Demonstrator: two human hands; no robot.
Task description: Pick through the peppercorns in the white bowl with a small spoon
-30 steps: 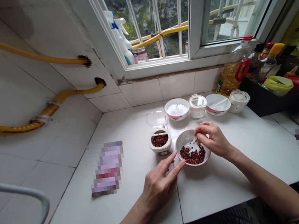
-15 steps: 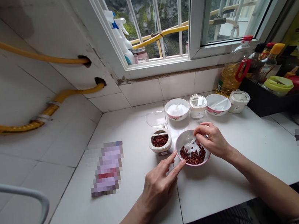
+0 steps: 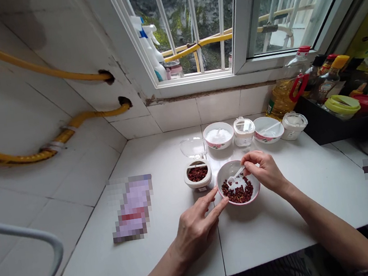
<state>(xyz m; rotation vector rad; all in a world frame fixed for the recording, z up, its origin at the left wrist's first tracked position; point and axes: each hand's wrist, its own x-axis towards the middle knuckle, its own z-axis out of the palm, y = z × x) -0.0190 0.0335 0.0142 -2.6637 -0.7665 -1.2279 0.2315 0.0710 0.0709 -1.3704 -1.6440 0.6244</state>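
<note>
A white bowl with a pink rim (image 3: 258, 190) stands on the counter, holding dark red peppercorn-like grains (image 3: 240, 195). My right hand (image 3: 264, 171) pinches the handle of a small white spoon (image 3: 238, 174), whose scoop rests inside the bowl near the grains. At the bowl's left rim, the fingertips of my left hand (image 3: 198, 223) touch the edge with the fingers stretched apart. Just left of the bowl is a square white jar (image 3: 190, 180) filled with similar grains, its clear lid (image 3: 193, 147) flipped up.
Behind stand a bowl of white powder (image 3: 219, 136), a lidded jar (image 3: 244, 131), a bowl with a spoon (image 3: 268, 129) and another jar (image 3: 293, 125). An oil bottle (image 3: 283, 92) is at the back right, a purple packet (image 3: 135, 206) at the left.
My right hand has shifted slightly right, showing more of the spoon's handle. The spoon's scoop has moved slightly left. My left hand stays at the rim.
</note>
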